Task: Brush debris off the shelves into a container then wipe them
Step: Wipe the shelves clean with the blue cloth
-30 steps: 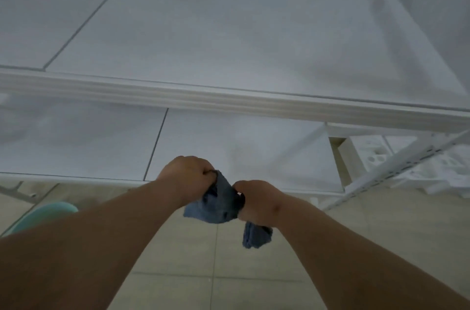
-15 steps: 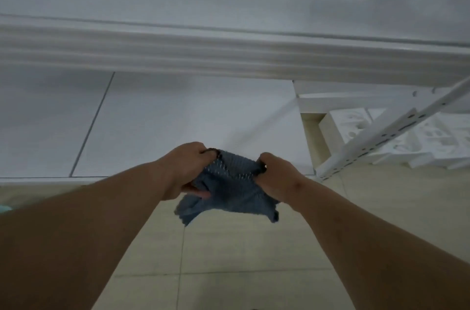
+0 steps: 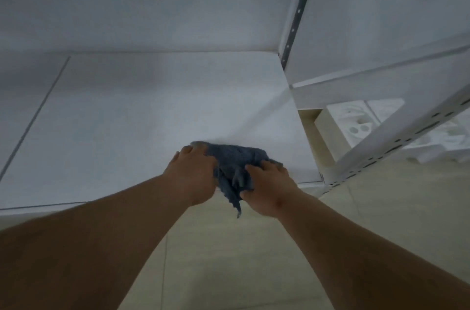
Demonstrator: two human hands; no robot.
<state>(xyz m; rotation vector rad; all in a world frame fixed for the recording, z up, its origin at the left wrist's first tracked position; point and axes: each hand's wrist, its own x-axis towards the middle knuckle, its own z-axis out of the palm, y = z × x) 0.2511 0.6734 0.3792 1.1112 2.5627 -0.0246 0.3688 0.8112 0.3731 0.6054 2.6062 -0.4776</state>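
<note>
I see both hands out in front of me at the front edge of a flat white shelf board [image 3: 142,116], with a crumpled blue-grey woven cloth [image 3: 234,161] bunched between them. My left hand [image 3: 194,173] has its fingers curled over the cloth's left side, gripping it; my right hand [image 3: 269,187] pinches the right side, thumb tucked into the folds. The cloth lies on the shelf near its front right corner, and one loose corner hangs past the edge over the beige tiled floor [image 3: 229,259]. Just right of my hands a white perforated metal upright [image 3: 396,139] slants up, and behind it sit white moulded foam blocks [image 3: 356,121].
</note>
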